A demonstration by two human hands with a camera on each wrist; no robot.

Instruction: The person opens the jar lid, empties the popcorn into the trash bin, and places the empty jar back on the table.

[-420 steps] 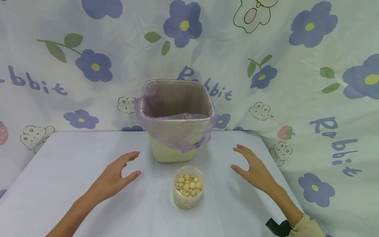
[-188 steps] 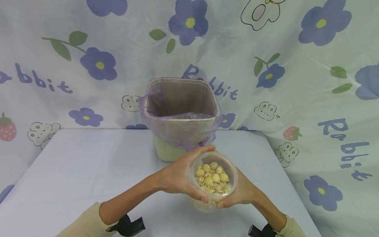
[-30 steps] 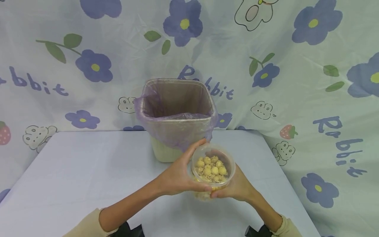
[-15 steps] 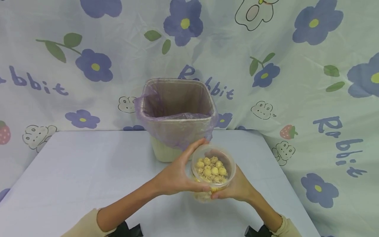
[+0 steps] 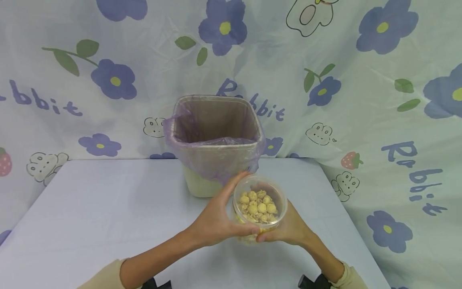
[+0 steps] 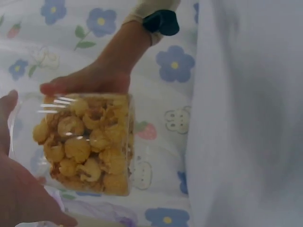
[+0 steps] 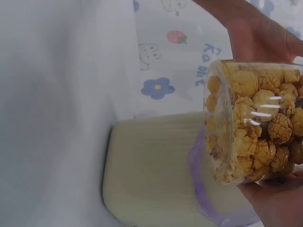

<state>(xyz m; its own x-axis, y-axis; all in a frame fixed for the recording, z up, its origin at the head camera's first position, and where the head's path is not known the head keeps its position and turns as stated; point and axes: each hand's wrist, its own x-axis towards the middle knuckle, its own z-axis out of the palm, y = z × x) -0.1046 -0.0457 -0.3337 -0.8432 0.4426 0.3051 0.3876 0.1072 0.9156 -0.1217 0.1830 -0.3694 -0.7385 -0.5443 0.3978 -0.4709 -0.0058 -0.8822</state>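
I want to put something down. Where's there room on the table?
The biggest bare patch of white table lies left of the bin, between the backdrop and left arm. A smaller one lies between the bin, right arm and table's right edge. It's crowded in front of the bin, where left hand and right hand hold the clear tub.

The head view looks forward and down from above; both wrist views, turned sideways, face close up the clear round plastic tub of yellow popcorn (image 5: 279,196) all three share. Head and right wrist share the square cream plastic bin (image 7: 151,170)
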